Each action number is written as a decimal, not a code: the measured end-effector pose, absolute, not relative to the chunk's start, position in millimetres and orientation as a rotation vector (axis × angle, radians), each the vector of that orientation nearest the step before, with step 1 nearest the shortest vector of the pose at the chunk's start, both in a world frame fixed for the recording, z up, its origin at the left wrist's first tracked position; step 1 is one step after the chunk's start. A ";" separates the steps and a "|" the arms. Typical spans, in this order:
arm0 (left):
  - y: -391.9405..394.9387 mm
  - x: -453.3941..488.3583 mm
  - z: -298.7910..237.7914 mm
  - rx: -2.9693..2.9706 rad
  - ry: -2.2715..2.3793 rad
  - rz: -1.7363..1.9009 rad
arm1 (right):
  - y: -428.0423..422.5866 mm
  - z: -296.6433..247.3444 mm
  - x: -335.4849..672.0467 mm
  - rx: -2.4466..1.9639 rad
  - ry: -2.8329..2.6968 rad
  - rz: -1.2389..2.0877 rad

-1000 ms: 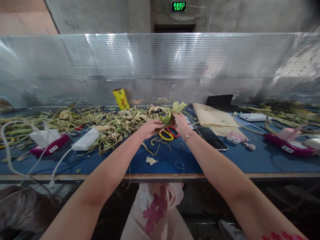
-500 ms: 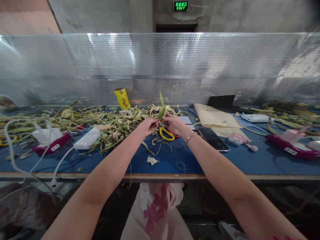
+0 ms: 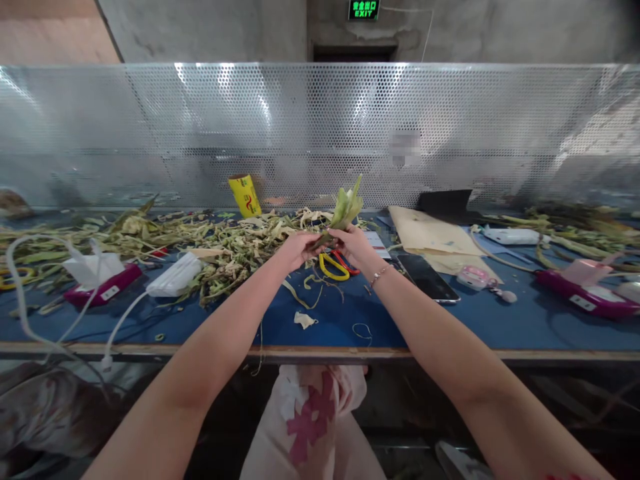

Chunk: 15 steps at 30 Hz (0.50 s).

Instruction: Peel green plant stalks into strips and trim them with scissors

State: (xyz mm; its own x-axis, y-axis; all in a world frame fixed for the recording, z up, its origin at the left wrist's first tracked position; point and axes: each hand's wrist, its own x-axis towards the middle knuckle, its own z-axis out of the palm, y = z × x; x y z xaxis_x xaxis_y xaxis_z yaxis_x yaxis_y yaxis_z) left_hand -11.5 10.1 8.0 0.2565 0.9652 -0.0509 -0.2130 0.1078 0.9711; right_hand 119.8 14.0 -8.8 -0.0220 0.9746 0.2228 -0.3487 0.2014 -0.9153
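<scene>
Pale green leaves (image 3: 347, 207), folded or bunched and partly dried, stand up out of my two hands above the middle of the table. My right hand (image 3: 351, 243) pinches them near their lower end. Close by on the left, my left hand (image 3: 303, 249) has its fingers closed at the bottom tip of the same leaves. Under the hands lie scissors with yellow and red handles (image 3: 334, 266); their blades are hidden. A heap of dried leaves (image 3: 250, 250) spreads just behind and left of my left hand.
A phone (image 3: 429, 279), a pink case (image 3: 473, 277) and brown paper (image 3: 430, 230) lie on the right. At the left are a white adapter (image 3: 176, 275) with a cable and a purple power strip (image 3: 107, 285). A yellow roll (image 3: 245, 195) stands before the perforated metal screen (image 3: 290, 127).
The leaves have swung from a narrow upright strip to a broader bunch leaning right. My hands have moved slightly, with the right hand a little higher.
</scene>
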 end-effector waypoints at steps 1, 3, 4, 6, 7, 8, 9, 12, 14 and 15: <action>9.6 -11.7 8.1 1.131 0.905 1.072 | 13.6 -7.9 120.3 -0.777 -1.092 1.232; 8.6 -12.4 8.3 1.187 0.939 1.067 | 12.6 -6.7 120.5 -0.787 -1.125 1.232; 8.4 -12.8 8.1 1.206 0.963 1.060 | 12.2 -6.4 119.9 -0.791 -1.142 1.230; 9.0 -13.6 7.0 1.236 0.981 1.052 | 11.4 -6.4 118.2 -0.800 -1.165 1.222; 9.7 -13.9 6.1 1.249 0.970 1.060 | 11.2 -6.5 117.1 -0.800 -1.170 1.218; 10.5 -13.9 5.2 1.261 0.951 1.073 | 11.0 -6.7 116.1 -0.794 -1.172 1.214; 11.2 -13.9 4.3 1.272 0.925 1.087 | 11.0 -6.9 115.2 -0.781 -1.171 1.209; 12.3 -13.3 3.5 1.287 0.899 1.105 | 12.0 -8.3 113.2 -0.750 -1.185 1.206; 12.2 -13.7 5.0 1.290 0.925 1.107 | 13.4 -9.8 112.9 -0.745 -1.212 1.201; 12.3 -14.4 6.3 1.288 0.943 1.115 | 14.1 -10.4 113.2 -0.750 -1.229 1.182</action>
